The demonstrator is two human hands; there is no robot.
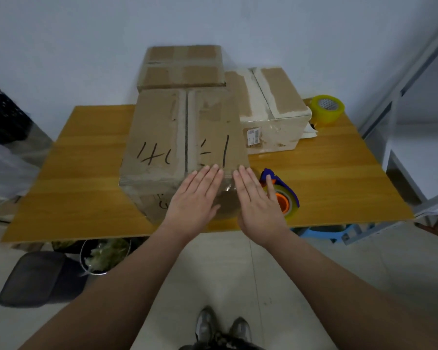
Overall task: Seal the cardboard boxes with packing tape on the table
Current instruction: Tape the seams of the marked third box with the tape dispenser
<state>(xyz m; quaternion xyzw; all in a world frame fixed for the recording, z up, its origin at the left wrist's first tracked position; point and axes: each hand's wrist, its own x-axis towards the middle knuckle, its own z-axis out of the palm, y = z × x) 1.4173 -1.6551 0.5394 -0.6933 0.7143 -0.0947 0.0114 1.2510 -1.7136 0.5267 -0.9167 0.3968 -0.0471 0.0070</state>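
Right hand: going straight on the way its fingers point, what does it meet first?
The right hand lies flat on the near box, fingertips at its top front edge. Straight on, it likely meets that box's right top flap first; depth unclear.

Both forearms [116, 284] are bare, with short-nailed fingers. Grey sneakers [205, 323] with dark laces cover the feet.

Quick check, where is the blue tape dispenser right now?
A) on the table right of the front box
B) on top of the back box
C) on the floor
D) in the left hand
A: the tape dispenser lies on the table right of the front box, partly behind the flat right hand.
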